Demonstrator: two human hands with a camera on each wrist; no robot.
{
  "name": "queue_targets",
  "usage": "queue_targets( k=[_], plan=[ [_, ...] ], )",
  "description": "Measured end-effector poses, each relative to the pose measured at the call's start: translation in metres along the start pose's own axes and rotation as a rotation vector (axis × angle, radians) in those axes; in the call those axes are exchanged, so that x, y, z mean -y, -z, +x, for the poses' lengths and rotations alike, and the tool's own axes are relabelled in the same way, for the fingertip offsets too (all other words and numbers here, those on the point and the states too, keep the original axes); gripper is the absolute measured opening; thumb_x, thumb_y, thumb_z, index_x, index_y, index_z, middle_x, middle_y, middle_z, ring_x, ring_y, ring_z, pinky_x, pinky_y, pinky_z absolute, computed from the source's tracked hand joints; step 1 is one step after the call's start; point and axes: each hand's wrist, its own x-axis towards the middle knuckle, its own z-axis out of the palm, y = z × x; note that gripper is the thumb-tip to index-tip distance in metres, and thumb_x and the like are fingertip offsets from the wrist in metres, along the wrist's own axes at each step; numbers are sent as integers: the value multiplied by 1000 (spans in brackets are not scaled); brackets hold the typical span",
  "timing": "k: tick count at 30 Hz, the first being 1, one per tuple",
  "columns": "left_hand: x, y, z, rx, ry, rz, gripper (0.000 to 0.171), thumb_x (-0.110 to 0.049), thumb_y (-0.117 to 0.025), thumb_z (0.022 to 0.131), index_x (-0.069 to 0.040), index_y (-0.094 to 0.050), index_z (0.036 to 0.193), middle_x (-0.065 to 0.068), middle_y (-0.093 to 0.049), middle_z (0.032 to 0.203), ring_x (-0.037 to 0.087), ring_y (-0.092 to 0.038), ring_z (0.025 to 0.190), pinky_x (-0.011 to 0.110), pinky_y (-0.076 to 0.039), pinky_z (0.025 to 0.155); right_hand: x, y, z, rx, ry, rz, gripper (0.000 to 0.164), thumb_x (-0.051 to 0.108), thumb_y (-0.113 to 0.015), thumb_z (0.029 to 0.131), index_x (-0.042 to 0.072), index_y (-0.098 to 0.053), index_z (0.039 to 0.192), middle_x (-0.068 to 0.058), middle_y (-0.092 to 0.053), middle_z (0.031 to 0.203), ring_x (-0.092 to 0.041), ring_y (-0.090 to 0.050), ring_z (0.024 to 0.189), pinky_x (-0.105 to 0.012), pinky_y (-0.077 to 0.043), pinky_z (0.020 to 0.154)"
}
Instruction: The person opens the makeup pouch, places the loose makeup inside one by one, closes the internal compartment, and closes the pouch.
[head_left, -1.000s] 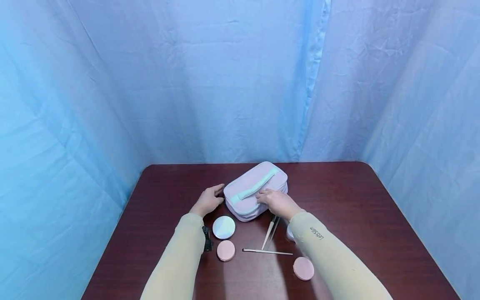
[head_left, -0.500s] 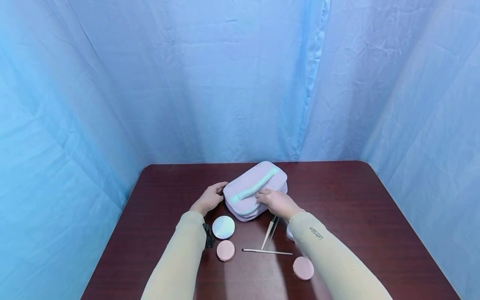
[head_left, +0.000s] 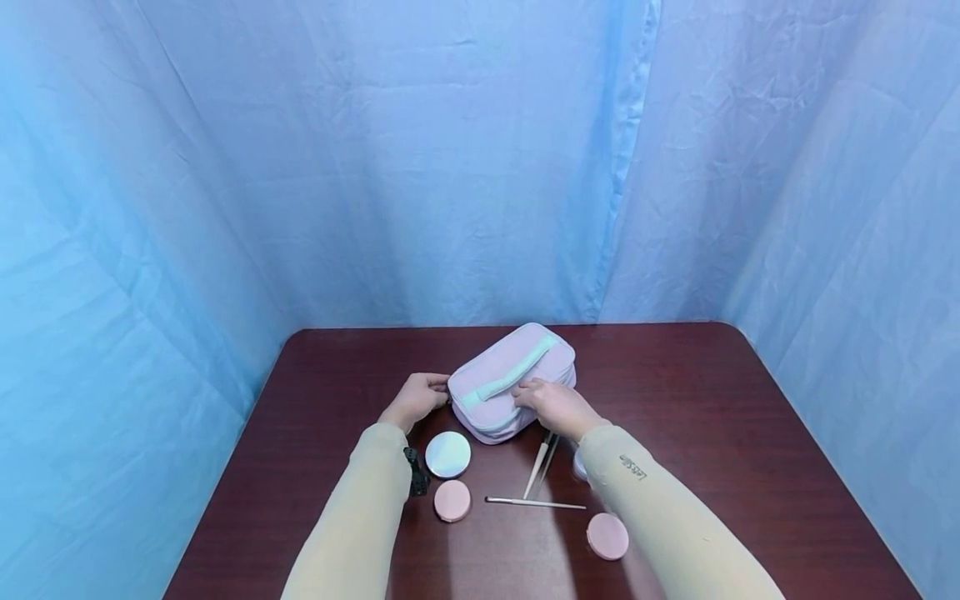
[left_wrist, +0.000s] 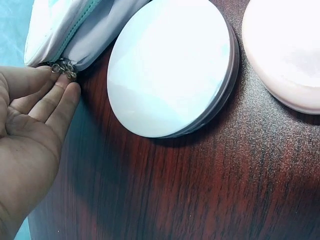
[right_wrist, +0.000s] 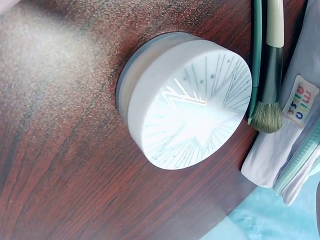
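A pale pink cosmetic bag with a mint carry strap lies at the back middle of the table. At its left end, my left hand pinches a zipper pull with metal links between thumb and fingertips. My right hand rests on the bag's top beside the strap, its fingertips partly hidden. By the left hand lies a shiny white round compact. A makeup brush and a thin green stick-like tool lie in front of the bag, near a white-lidded round jar.
Two pink round compacts, one left and one right, lie nearer the front. A thin brush lies crosswise between them. Blue curtains stand behind and beside the dark red wooden table.
My left fingers shift slightly around the bag's left end, dipping a little lower now. The bag, the right hand and the cosmetics look nearly unmoved.
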Motion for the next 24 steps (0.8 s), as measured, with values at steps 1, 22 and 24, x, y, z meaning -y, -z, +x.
queue_targets(
  k=[1,22,24],
  plan=[
    [0,0,0,-7,11,-8,45,6,-55,99,2,-56,144,21,-62,139,30,-59,130,39,-53,102,0,0,0,-2,0,-2,27,-7,-62,90,7,-79,106,-10,-74,117,-29,-68,113,-42,-53,101],
    [-4,-6,-8,-135,-11,5,33,7,-72,90,12,-67,122,23,-75,103,28,-75,94,37,-63,81,3,0,1,-8,-17,10,27,-7,-61,90,5,-78,107,-13,-74,118,-32,-68,116,-46,-53,102],
    [-4,-7,-7,-134,-24,45,32,7,-73,89,11,-68,120,23,-75,102,28,-76,93,36,-63,80,2,0,1,-8,-13,3,26,-7,-61,90,6,-78,107,-13,-74,117,-31,-68,115,-45,-53,102]
  ],
)
